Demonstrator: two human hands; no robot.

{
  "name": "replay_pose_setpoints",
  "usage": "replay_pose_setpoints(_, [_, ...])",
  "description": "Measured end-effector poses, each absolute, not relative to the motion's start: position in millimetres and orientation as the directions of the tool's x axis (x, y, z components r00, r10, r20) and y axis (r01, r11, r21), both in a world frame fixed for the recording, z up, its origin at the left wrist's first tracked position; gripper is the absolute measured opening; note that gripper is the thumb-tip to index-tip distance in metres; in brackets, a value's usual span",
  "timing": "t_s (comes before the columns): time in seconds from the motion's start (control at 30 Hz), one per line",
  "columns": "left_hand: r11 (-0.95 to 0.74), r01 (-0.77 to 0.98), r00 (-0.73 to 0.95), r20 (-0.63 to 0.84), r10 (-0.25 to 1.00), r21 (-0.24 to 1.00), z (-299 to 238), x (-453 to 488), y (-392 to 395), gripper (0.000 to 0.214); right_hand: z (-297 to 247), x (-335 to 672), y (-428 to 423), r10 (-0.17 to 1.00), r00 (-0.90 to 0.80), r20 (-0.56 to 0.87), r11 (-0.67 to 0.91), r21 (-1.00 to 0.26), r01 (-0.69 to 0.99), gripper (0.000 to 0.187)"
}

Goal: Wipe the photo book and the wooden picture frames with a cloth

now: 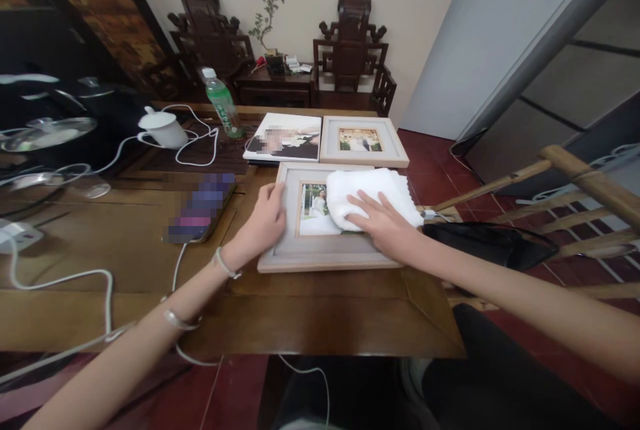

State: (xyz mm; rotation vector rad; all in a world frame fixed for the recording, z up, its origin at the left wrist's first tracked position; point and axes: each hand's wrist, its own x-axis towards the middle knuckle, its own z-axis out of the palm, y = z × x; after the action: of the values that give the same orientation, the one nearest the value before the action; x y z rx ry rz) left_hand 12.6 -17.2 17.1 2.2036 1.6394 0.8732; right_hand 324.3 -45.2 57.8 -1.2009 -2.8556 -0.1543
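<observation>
A picture frame (330, 263) with a pale wooden border lies on the table before me, a photo of a person in a white dress in its middle. My left hand (267, 217) is closed around the frame's left edge, fingers curled and partly hidden. On the frame's right half rests a folded white towel (390, 187), covering part of the photo. My right hand (383, 220) lies on this towel with its fingers spread, pressing it against the frame.
Behind are a second framed photo (363, 140) and a photo album (285, 137). A phone (203, 207) lies left of my left hand, near white cables. Further left stand a green-labelled bottle (223, 103) and a white lidded cup (164, 130). A wooden chair (590, 183) is at right.
</observation>
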Motion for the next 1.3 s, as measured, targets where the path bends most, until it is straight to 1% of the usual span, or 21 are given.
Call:
replay_pose_setpoints(0.07, [-0.397, 0.789, 0.219, 0.388, 0.895, 0.469, 6, 20, -12, 0.054, 59, 330, -38, 0.719, -0.692, 0.066, 0.688, 0.08, 0.721, 0.069])
replay_pose_setpoints(0.13, [-0.472, 0.778, 0.277, 0.447, 0.851, 0.415, -1, 22, -9, 0.055, 59, 336, -31, 0.716, -0.696, 0.054, 0.691, 0.087, 0.717, 0.071])
replay_pose_setpoints(0.23, [-0.525, 0.758, 0.324, 0.475, 0.818, 0.387, -4, 21, -7, 0.057, 58, 342, -25, 0.707, -0.705, 0.053, 0.7, 0.091, 0.708, 0.074])
replay_pose_setpoints(0.37, [-0.52, 0.752, 0.326, 0.458, 0.827, 0.404, -3, 17, -4, 0.056, 60, 340, -19, 0.71, -0.701, 0.073, 0.697, 0.072, 0.713, 0.074])
replay_pose_setpoints(0.6, [-0.543, 0.702, 0.356, 0.432, 0.828, 0.461, 1, 17, -9, 0.046, 63, 340, -2, 0.718, -0.693, 0.062, 0.69, 0.066, 0.721, 0.086])
replay_pose_setpoints(0.7, [-0.561, 0.686, 0.383, 0.426, 0.82, 0.463, 0, 17, -11, 0.046, 72, 345, 9, 0.738, -0.662, 0.13, 0.661, 0.057, 0.748, 0.084])
replay_pose_setpoints(0.8, [-0.553, 0.685, 0.364, 0.433, 0.824, 0.476, -2, 16, -9, 0.048, 84, 345, 20, 0.723, -0.658, 0.212, 0.651, 0.111, 0.751, 0.076])
replay_pose_setpoints(0.87, [-0.547, 0.681, 0.35, 0.44, 0.827, 0.487, -3, 16, -7, 0.05, 86, 340, 25, 0.705, -0.687, 0.176, 0.674, 0.136, 0.726, 0.073])
replay_pose_setpoints(0.97, [-0.548, 0.676, 0.347, 0.444, 0.826, 0.493, -4, 16, -6, 0.052, 79, 329, 25, 0.718, -0.693, 0.055, 0.685, 0.114, 0.719, 0.076])
replay_pose_setpoints(1.03, [-0.547, 0.679, 0.35, 0.439, 0.828, 0.491, -4, 17, -6, 0.052, 73, 322, 20, 0.739, -0.673, 0.024, 0.668, 0.098, 0.738, 0.078])
replay_pose_setpoints(1.2, [-0.519, 0.716, 0.348, 0.406, 0.845, 0.466, -2, 23, -10, 0.048, 77, 310, 4, 0.753, -0.657, 0.031, 0.655, 0.069, 0.753, 0.08])
replay_pose_setpoints(1.3, [-0.512, 0.727, 0.339, 0.411, 0.847, 0.457, 0, 26, -11, 0.047, 87, 289, 5, 0.711, -0.697, 0.091, 0.688, 0.113, 0.717, 0.08])
